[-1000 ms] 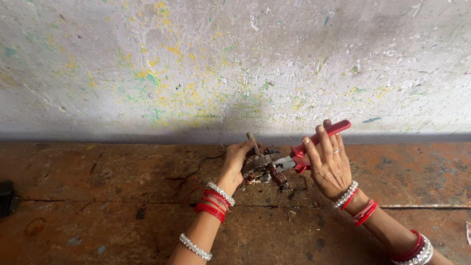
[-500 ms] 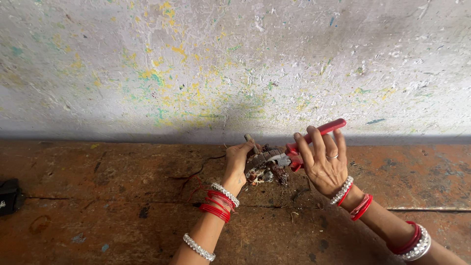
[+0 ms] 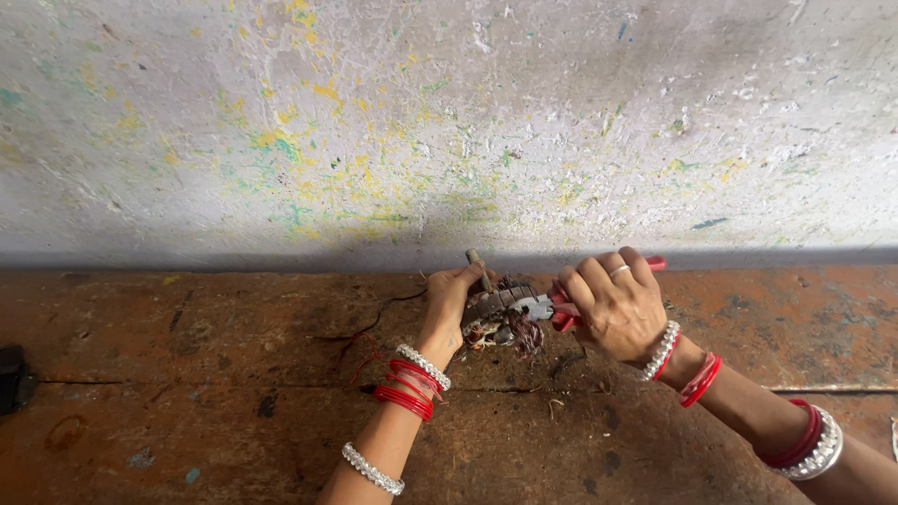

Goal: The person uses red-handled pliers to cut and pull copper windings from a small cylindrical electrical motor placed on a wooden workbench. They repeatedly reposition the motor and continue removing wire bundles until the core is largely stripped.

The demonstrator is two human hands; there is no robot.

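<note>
My left hand (image 3: pixel 450 301) grips a small motor armature (image 3: pixel 496 313), a rusty metal core with a short shaft sticking up and tangled copper wire hanging from it. It rests on the worn reddish-brown floor (image 3: pixel 187 411) close to the wall. My right hand (image 3: pixel 613 307) is closed around red-handled pliers (image 3: pixel 559 310), whose grey jaws bite into the right side of the armature. Both wrists carry red and white bangles.
A scratched, paint-flecked pale wall (image 3: pixel 449 122) rises right behind the hands. Thin loose wires (image 3: pixel 360 341) trail on the floor left of my left wrist. A dark object (image 3: pixel 13 379) lies at the far left edge. Small wire scraps lie below the armature.
My right hand has closed its fingers over the plier handles, which stuck out open before. The handles are now mostly hidden. The armature stays in my left hand.
</note>
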